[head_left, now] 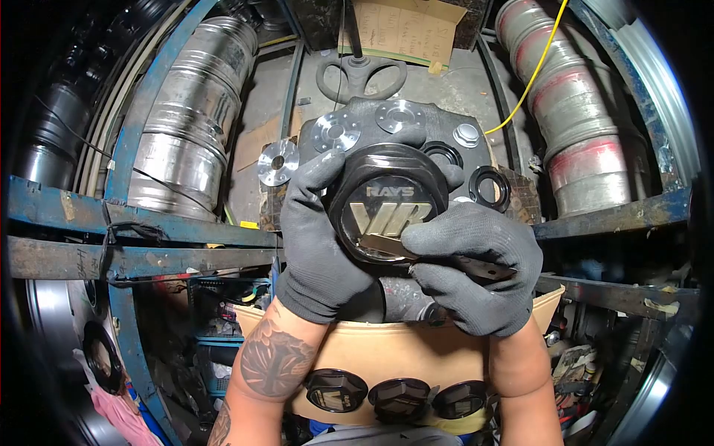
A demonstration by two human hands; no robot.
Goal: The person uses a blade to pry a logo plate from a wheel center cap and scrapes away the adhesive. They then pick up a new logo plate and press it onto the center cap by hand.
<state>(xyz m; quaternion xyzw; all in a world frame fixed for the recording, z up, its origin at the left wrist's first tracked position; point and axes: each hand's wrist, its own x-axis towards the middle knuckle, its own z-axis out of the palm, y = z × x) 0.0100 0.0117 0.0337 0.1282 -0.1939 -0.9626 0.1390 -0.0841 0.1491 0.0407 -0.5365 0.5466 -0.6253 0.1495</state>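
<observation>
Grey knit gloves cover both hands. The left hand [316, 238] is curled about the left side and back of a glossy black centre cap [390, 208], fingers spread over its rim and thumb up along the edge. That grip seems meant to steady the cap and tip its face, lettered "RAYS" and "VR", up toward the eyes. The cap is held in the air at chest height, above a tan tray [513, 327] and in front of a dark worktop [446, 123].

The right hand [476, 267] is closed tight on a thin flat metal strip [387, 244]. Its pale tip lies on the lower part of the cap's lettering and its dark end sticks out past the knuckles. Pinching it low and short like this probably gives fine control over the tip.

In the tray below the wrists lie 3 more black caps [399, 399], side by side and face up, close at hand. On the worktop behind are round metal discs [336, 132], a nut [466, 135] and black rings [489, 187]. Stacked wheel rims [190, 119] stand to either side inside a blue steel frame [134, 223], and a yellow cable [532, 74] crosses the right-hand stack.
</observation>
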